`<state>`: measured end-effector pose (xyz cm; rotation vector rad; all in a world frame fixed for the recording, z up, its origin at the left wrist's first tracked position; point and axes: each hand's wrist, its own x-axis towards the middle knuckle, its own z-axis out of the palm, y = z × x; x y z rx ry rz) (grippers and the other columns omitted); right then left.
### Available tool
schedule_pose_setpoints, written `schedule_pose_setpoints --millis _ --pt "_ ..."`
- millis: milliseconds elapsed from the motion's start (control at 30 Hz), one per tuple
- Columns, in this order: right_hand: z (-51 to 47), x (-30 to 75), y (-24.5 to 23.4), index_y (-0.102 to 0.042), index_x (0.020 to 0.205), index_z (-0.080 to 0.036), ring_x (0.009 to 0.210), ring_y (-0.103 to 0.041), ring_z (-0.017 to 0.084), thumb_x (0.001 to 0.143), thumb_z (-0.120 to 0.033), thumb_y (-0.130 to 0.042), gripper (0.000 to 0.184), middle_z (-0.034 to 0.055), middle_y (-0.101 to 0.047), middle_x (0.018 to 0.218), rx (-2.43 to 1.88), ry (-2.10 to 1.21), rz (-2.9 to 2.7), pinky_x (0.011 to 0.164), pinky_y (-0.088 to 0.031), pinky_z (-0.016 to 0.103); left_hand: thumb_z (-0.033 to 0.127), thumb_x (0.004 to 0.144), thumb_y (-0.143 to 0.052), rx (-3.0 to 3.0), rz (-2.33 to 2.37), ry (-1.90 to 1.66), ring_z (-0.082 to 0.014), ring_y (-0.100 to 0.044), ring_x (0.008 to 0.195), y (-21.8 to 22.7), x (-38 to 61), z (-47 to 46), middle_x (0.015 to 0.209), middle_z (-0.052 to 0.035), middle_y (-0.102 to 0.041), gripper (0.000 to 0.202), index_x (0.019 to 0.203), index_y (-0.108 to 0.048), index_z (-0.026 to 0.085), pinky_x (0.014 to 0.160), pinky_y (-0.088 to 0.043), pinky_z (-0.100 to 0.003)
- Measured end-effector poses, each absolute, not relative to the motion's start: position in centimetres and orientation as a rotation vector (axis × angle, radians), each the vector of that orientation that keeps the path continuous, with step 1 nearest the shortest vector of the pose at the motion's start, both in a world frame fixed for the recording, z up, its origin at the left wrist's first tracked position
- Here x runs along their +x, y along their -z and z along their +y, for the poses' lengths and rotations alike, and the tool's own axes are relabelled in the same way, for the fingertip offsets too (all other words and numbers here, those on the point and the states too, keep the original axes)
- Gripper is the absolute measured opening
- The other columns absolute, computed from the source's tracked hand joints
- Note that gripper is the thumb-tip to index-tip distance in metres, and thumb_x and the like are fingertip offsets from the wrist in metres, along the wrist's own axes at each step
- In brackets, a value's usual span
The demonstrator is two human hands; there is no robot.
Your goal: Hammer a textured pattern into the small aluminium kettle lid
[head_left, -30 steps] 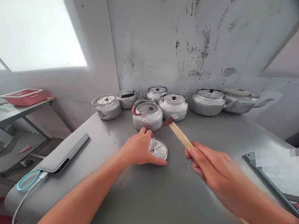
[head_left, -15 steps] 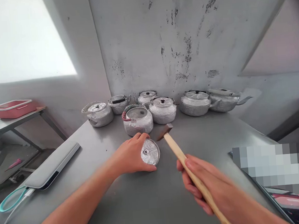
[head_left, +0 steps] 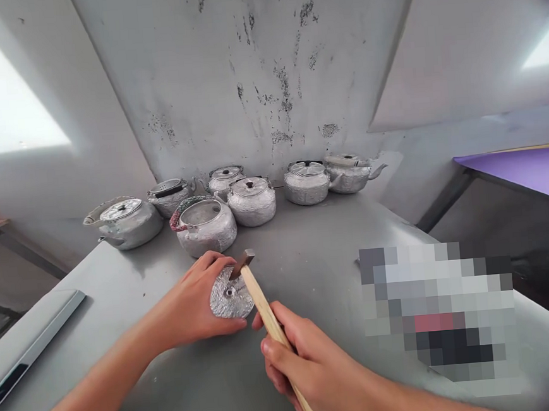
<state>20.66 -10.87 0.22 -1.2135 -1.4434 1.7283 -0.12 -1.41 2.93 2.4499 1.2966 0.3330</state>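
Note:
My left hand grips a round hammered metal lid, tilted on the grey table, with thumb and fingers around its left rim. In my right hand is a small hammer with a wooden handle, fingers wrapped round the shaft. The dark hammer head rests at the lid's upper right part, near a small hole in its middle. Just behind the lid stands an open, lidless kettle with a red-wrapped handle.
Several silver kettles with lids line the back of the table against a stained wall. A flat grey device lies at the left edge. A blurred patch covers something at the right. A purple surface stands far right.
The hammer head has come down and leftward onto the lid. The view has swung to the right, so the pink tray and left table have left the picture. My left hand stays on the lid.

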Motion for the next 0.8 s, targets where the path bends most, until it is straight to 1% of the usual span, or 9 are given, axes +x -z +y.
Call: schedule_pose_setpoints --millis 100,167,300,367,500,600,733,800 --pt "-10.9 20.9 -0.2 -0.046 0.108 -0.027 0.043 -0.039 0.007 0.101 -0.028 -0.036 0.012 -0.0085 -0.049 0.066 -1.227 -1.707 -1.441 0.040 -0.038 0.018 0.052 0.070 -0.073 2.438 1.328 -0.318 -0.0328 -0.050 0.126 -2.7 -0.2 -1.4 0.137 -0.0057 -0.050 0.081 0.141 -0.040 0.034 0.102 -0.044 -0.042" --pt "-11.0 21.0 -0.1 -0.046 0.107 -0.027 0.042 -0.039 0.007 0.101 -0.031 -0.037 0.011 -0.0088 -0.048 0.065 -1.233 -1.687 -1.450 0.040 -0.039 0.018 0.055 0.069 -0.073 2.439 1.361 -0.305 -0.0332 -0.050 0.127 -2.5 -0.3 -1.2 0.137 -0.0055 -0.051 0.083 0.142 -0.039 0.034 0.103 -0.043 -0.043" --pt "-11.0 21.0 0.0 -0.045 0.105 -0.029 0.047 -0.038 0.010 0.102 -0.039 -0.036 0.013 -0.0088 -0.044 0.060 -1.342 -1.592 -1.473 0.041 -0.033 0.019 0.062 0.067 -0.073 2.462 1.442 -0.323 -0.0328 -0.051 0.126 -2.1 -0.2 -1.1 0.135 -0.0061 -0.053 0.086 0.142 -0.040 0.033 0.103 -0.043 -0.042" --pt "-11.0 20.8 0.0 -0.044 0.103 -0.029 0.050 -0.037 0.010 0.103 -0.043 -0.035 0.016 -0.0083 -0.042 0.061 -1.429 -1.530 -1.499 0.042 -0.030 0.019 0.063 0.067 -0.072 2.454 1.472 -0.327 -0.0324 -0.053 0.123 -2.0 -0.1 -1.1 0.130 -0.0061 -0.056 0.085 0.140 -0.042 0.031 0.099 -0.046 -0.041" --pt "-11.0 20.4 -0.3 -0.042 0.095 -0.028 0.050 -0.030 0.010 0.102 -0.054 -0.028 0.031 -0.0075 -0.038 0.064 -1.529 -1.463 -1.570 0.042 -0.028 0.021 0.064 0.066 -0.071 2.439 1.490 -0.383 -0.0317 -0.053 0.124 -1.9 -0.1 -1.1 0.129 -0.0066 -0.057 0.083 0.137 -0.045 0.028 0.101 -0.045 -0.041" --pt "-10.8 20.2 -0.3 -0.041 0.091 -0.027 0.052 -0.030 0.011 0.102 -0.056 -0.025 0.035 -0.0067 -0.038 0.065 -1.556 -1.460 -1.605 0.041 -0.028 0.021 0.065 0.065 -0.071 2.416 1.481 -0.395 -0.0312 -0.053 0.123 -1.7 -0.2 -1.1 0.128 -0.0066 -0.057 0.084 0.137 -0.046 0.029 0.100 -0.046 -0.040" --pt "-10.5 20.3 0.1 -0.040 0.085 -0.027 0.051 -0.029 0.011 0.101 -0.060 -0.024 0.040 -0.0074 -0.036 0.064 -1.566 -1.472 -1.618 0.042 -0.029 0.022 0.068 0.063 -0.072 2.375 1.497 -0.376 -0.0321 -0.056 0.120 -1.6 -0.3 -1.1 0.129 -0.0059 -0.058 0.089 0.139 -0.044 0.033 0.097 -0.048 -0.041" --pt "-10.4 20.4 0.2 -0.038 0.083 -0.027 0.052 -0.033 0.011 0.101 -0.061 -0.020 0.042 -0.0069 -0.038 0.065 -1.588 -1.453 -1.593 0.043 -0.033 0.022 0.071 0.061 -0.072 2.345 1.527 -0.345 -0.0342 -0.056 0.120 -1.6 -0.4 -1.1 0.129 -0.0053 -0.059 0.091 0.140 -0.043 0.036 0.096 -0.048 -0.043"
